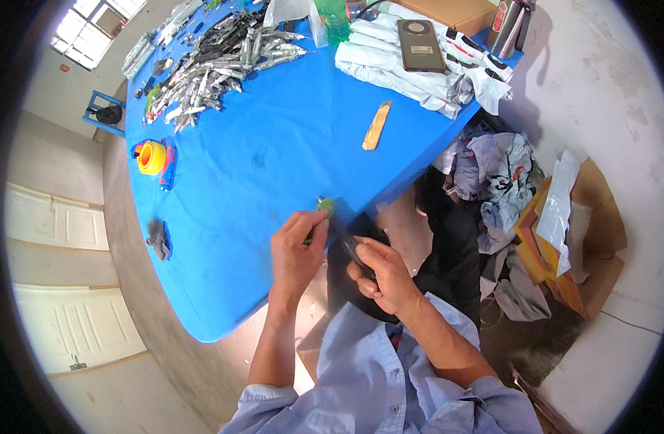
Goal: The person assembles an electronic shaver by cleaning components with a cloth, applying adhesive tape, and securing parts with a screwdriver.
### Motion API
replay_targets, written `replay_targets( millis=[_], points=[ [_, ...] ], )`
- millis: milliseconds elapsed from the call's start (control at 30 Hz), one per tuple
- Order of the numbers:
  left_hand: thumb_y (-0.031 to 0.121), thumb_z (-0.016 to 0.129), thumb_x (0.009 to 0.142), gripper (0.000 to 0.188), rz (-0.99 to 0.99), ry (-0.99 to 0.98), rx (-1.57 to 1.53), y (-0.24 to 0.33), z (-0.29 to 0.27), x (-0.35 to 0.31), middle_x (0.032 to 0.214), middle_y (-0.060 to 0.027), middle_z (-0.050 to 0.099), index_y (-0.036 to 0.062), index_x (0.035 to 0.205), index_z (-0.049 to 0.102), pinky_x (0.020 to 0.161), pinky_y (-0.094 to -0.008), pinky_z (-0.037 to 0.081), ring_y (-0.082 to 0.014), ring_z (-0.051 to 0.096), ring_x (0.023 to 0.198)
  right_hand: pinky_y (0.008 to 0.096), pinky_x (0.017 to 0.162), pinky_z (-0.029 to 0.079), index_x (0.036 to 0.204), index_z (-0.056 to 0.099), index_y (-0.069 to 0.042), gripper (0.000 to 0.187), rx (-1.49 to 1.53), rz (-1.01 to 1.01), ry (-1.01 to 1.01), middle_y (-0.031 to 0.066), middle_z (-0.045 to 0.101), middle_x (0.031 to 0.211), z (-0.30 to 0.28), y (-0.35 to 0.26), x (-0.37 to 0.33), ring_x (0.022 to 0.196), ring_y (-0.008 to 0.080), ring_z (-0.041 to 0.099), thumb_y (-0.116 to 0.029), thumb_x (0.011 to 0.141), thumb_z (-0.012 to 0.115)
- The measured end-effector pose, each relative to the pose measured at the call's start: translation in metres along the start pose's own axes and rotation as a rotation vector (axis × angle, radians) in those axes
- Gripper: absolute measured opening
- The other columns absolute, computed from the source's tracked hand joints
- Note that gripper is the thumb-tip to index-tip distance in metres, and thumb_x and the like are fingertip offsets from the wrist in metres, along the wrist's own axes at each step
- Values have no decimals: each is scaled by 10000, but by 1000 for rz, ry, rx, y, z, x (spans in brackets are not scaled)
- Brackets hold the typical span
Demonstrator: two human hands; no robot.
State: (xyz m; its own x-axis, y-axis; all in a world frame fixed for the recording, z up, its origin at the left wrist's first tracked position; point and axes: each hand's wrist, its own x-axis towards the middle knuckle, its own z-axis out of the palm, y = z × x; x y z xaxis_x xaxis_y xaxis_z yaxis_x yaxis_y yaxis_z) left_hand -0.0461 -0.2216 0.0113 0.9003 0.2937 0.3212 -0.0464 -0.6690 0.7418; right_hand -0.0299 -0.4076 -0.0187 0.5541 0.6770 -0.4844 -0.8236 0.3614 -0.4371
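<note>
In front of my body, over the near right edge of the blue-covered table (252, 217), both hands are close together. My left hand (296, 246) has its fingers pinched on a small green piece with a metal tip (324, 205). Wrapped round a slim black rod-like thing (344, 239) is my right hand (384, 271). The rod's upper end reaches up to the green piece; whether the two are joined I cannot tell. My right fingers cover the rod's lower part, and its exact kind is unclear.
A heap of silver and black pen-like parts (209, 72) lies at the far left. Yellow tape (151, 158) and a dark cloth (158, 240) lie left. A wooden strip (377, 126), phone (421, 45), plastic bags (390, 65) and flask (507, 29) are right; an open carton (599, 224) stands below.
</note>
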Motion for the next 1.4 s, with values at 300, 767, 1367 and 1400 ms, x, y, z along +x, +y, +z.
replay_targets(
  millis=[300,767,1367,1400],
  points=[
    [-69,725,844,225,166,-160,120,16,-3,-21,957,-128,751,53,1029,767,688,-382,582,-333,729,825,201,426,285,1404,605,-38,382,-168,-90,99,35,604,801,3,6,6,523,36,407,-243,1088,541],
    [-1,714,945,122,-23,-18,115,18,-19,4,923,-143,724,12,1061,751,628,-346,528,-248,681,715,203,421,283,1442,576,-23,405,-176,-82,74,42,613,815,2,5,2,503,36,401,-222,1096,509],
    [-40,738,904,152,127,-152,84,29,3,-32,917,-152,732,11,1046,748,634,-358,556,-289,715,725,211,447,301,1423,595,-17,410,-148,-115,101,37,608,893,4,6,1,547,42,430,-182,1075,453],
    [-40,741,901,153,81,-179,52,32,1,-34,916,-143,732,9,1046,749,630,-350,551,-270,711,725,211,452,308,1422,596,-18,410,-162,-121,104,34,608,898,5,5,2,559,41,439,-184,1076,454]
  ],
)
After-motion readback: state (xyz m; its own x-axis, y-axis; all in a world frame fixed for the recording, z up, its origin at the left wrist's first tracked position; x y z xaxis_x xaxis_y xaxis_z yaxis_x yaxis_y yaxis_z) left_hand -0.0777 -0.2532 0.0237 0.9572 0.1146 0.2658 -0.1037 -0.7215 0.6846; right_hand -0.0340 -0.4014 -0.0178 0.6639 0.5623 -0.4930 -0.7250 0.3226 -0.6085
